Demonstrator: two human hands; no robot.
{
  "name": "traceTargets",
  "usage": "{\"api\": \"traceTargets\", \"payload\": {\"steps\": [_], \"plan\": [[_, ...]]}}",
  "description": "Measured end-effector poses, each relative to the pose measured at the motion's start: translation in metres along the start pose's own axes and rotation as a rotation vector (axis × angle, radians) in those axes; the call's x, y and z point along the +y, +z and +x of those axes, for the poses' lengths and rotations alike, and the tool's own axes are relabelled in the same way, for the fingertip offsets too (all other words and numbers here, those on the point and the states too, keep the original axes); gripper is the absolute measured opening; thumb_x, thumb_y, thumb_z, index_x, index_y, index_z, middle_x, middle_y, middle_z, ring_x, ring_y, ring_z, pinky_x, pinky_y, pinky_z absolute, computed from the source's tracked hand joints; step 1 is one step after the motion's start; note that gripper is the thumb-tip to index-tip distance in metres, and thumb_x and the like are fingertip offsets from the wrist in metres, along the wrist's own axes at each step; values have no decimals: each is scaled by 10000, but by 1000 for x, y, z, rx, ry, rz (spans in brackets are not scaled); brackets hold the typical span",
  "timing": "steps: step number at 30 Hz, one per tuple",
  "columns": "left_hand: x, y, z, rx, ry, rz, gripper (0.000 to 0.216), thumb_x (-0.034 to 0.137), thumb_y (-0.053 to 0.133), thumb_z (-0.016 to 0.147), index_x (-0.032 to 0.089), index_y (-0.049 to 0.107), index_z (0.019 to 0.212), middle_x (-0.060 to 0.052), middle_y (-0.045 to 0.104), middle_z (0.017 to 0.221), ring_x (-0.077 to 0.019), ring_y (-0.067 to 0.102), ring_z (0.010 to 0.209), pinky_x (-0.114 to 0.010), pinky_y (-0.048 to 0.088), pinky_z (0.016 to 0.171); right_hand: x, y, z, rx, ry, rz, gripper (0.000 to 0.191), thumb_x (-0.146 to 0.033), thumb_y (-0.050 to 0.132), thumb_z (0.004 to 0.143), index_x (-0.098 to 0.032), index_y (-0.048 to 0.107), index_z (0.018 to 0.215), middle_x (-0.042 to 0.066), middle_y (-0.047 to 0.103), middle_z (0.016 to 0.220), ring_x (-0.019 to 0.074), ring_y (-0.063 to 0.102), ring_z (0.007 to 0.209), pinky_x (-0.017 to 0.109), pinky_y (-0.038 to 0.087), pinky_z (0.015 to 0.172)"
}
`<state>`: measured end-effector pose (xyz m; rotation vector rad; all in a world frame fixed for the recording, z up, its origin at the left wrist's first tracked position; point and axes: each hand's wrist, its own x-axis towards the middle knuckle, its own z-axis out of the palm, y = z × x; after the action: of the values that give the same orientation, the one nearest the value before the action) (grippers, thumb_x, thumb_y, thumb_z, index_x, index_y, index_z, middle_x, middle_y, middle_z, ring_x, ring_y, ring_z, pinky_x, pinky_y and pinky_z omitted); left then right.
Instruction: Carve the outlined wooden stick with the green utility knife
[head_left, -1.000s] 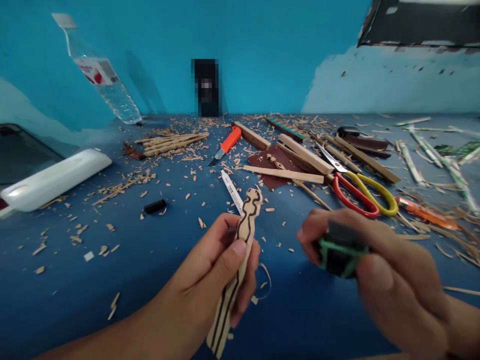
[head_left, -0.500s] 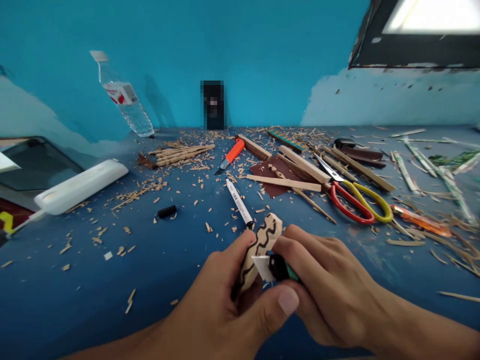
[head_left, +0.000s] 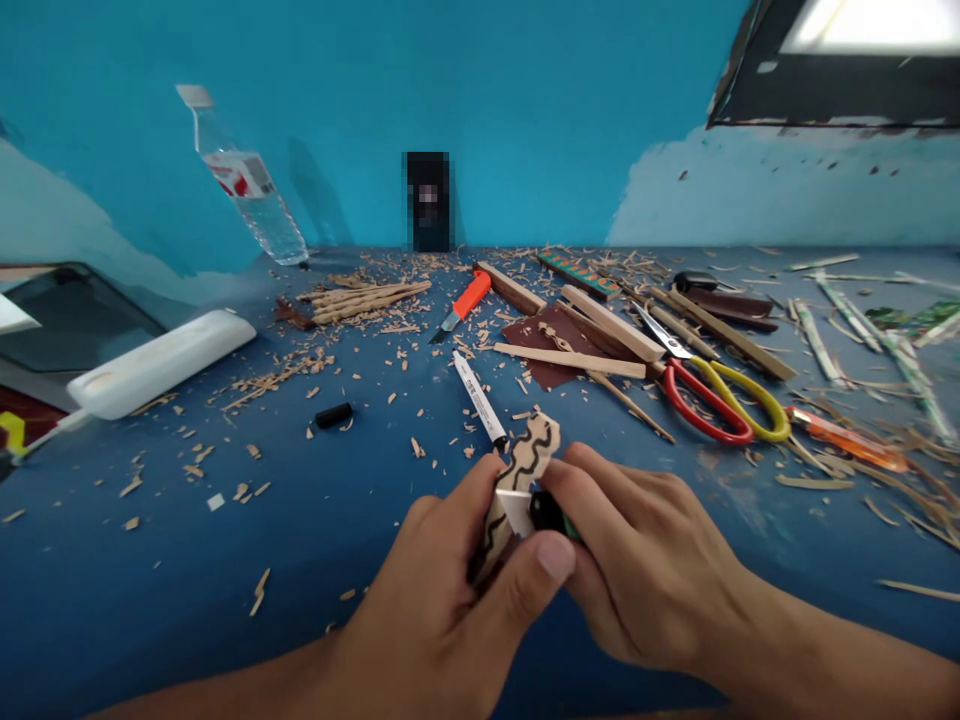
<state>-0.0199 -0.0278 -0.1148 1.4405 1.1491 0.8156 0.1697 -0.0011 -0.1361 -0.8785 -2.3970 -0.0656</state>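
1. Your left hand [head_left: 442, 610] stays clamped on the pale wooden strip with a wavy black line [head_left: 517, 478], low over the blue desk [head_left: 150, 590].
2. Your right hand [head_left: 645, 570] has closed in since a second ago – its grip pinches a small black-and-green knife [head_left: 546, 512], blade against the strip.
3. Beyond the strip lies a white marker [head_left: 480, 400] – untouched.

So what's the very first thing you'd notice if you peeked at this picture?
Right in the front middle, the left hand grips a wooden piece with a wavy black line, and the right hand presses a small knife blade against it. Next come the red-and-yellow scissors to the right and the orange utility knife further back, on a blue table sprinkled with wood shavings.
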Motion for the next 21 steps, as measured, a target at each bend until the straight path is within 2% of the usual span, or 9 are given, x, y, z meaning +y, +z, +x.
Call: {"api": "traceTargets", "payload": {"steps": [4,6,16,21], "plan": [[-8,3,-1,-43,-86,-82,394,647,503,999,264,576,944,100,348,562,-87,285,449,-208,291,421,0,7,4,-3,60,-115,323,-329,284,1082,-184,555,984,44,608,757,197,582,510,358,322,432],[-12,5,0,-33,-139,-169,409,654,500,999,260,525,896,119,296,555,-64,221,406,-186,240,370,1,10,7,-13,71,-155,322,-327,298,1074,-198,561,940,41,594,747,205,590,512,359,309,432],[-14,8,10,-55,-354,-436,492,748,577,904,291,397,916,156,293,544,-42,132,399,-119,138,324,-1,16,9,-2,117,-339,283,-289,321,1064,-203,585,1011,56,643,812,228,622,571,353,340,467],[-14,7,9,-92,-343,-519,499,732,633,882,287,409,916,152,318,583,-32,147,412,-103,167,333,2,16,9,36,67,-356,298,-289,334,1084,-165,603,1101,64,664,843,241,648,656,356,412,520]]}}
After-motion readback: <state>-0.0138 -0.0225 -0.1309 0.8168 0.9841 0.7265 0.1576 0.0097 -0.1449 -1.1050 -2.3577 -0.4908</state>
